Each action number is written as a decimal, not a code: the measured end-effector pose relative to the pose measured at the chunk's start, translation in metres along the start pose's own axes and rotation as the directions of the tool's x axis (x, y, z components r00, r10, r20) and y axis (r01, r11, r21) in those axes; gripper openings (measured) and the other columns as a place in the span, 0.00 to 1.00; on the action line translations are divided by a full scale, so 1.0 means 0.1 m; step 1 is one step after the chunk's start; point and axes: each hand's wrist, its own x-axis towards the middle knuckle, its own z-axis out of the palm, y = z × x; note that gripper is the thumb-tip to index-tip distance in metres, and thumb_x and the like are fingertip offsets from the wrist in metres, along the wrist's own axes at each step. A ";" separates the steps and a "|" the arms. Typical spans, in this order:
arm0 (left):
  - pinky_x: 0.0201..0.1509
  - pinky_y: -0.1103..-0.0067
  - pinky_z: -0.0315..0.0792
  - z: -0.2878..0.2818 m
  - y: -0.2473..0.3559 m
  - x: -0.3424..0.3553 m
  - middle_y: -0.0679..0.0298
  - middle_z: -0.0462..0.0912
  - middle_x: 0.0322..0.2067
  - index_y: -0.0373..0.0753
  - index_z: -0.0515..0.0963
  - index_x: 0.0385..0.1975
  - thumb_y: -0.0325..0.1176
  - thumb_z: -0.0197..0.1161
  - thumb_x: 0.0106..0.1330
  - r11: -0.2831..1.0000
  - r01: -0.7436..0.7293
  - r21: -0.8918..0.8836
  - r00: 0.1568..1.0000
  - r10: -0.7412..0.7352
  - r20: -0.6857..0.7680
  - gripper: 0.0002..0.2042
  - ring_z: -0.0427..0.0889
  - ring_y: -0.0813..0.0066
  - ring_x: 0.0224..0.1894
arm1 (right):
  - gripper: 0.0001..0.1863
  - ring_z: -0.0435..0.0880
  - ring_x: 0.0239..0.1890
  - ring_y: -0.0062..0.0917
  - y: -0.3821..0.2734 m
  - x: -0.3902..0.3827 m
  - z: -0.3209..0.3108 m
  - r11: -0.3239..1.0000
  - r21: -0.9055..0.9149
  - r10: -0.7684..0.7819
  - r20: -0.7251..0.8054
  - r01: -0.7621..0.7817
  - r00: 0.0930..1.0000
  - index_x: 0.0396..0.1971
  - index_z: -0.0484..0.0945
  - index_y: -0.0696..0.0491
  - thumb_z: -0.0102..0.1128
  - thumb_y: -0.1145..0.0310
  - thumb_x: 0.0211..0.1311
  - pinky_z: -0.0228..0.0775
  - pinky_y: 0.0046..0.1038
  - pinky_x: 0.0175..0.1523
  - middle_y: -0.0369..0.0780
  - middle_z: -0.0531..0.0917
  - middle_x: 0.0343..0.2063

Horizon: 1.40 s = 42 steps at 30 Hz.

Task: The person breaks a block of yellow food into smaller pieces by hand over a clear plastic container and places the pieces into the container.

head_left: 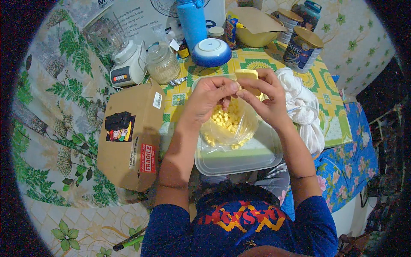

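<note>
My left hand (207, 98) and my right hand (267, 100) meet above a clear plastic bag (227, 135) of small yellow cubes (222, 115). The bag rests in a clear plastic tray (237, 165). My right hand's fingers are curled around a flat yellow block (246, 73), its top showing above them. My left hand's fingers are pinched by my right thumb; whatever is between them is too small or hidden to name.
A cardboard box (124, 154) lies left. Behind are a blender (126, 73), glass jar (165, 64), blue bottle (190, 25), blue bowl (212, 55), yellow bowl (257, 36) and cans (299, 51). White cloth (302, 111) is bunched right.
</note>
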 end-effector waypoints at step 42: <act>0.37 0.84 0.66 -0.14 0.16 -0.08 0.69 0.74 0.31 0.35 0.76 0.30 0.25 0.60 0.44 0.880 -0.175 0.442 0.985 0.156 0.078 0.11 0.71 0.82 0.33 | 0.24 0.76 0.39 0.17 0.11 0.06 -0.06 0.631 0.694 0.468 0.014 -0.345 0.884 0.54 0.67 0.54 0.59 0.75 0.55 0.70 0.20 0.43 0.35 0.77 0.40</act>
